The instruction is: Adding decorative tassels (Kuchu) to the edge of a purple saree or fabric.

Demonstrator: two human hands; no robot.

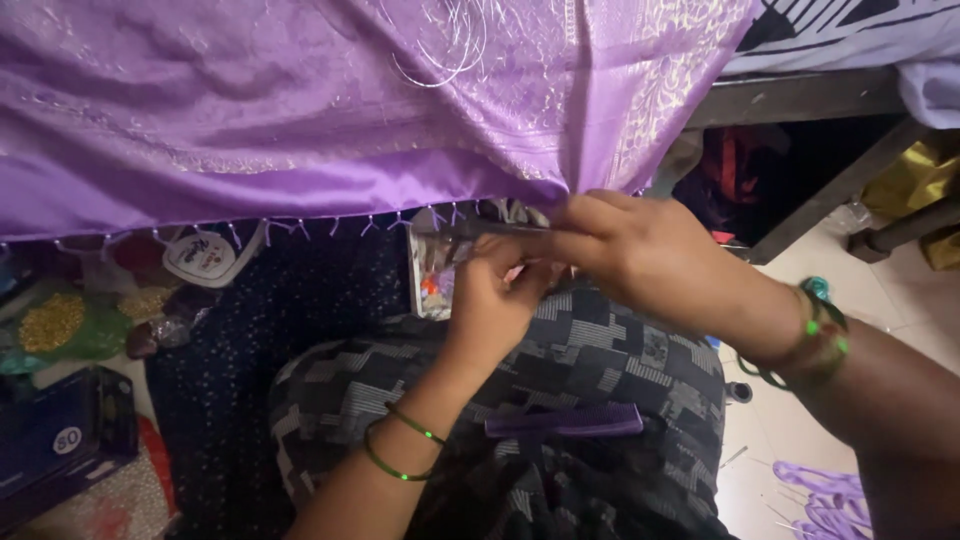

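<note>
Both hands meet at the hem of a purple cloth (300, 110) hung across the far side, its lower edge trimmed with small beaded tassels (300, 228). Right hand (625, 245) is closed, pinching a thin dark metal tool (480, 229) that points left along the hem; scissors or tweezers, cannot tell which. Left hand (490, 300) is curled just below it, fingertips up at the same spot on the hem; what it pinches is hidden. Green bangles (400, 445) on the left wrist, more on the right.

Containers: a small clear box (432, 280) just left of the left hand, with small coloured bits inside, too small to tell. Far left, a clear green bag (60, 325) of gold beads. Near left, a dark box (60, 440); contents not visible.

A purple comb (565, 421) lies on the lap, on grey patterned fabric. Purple threads (825, 500) lie on the floor, near right.
</note>
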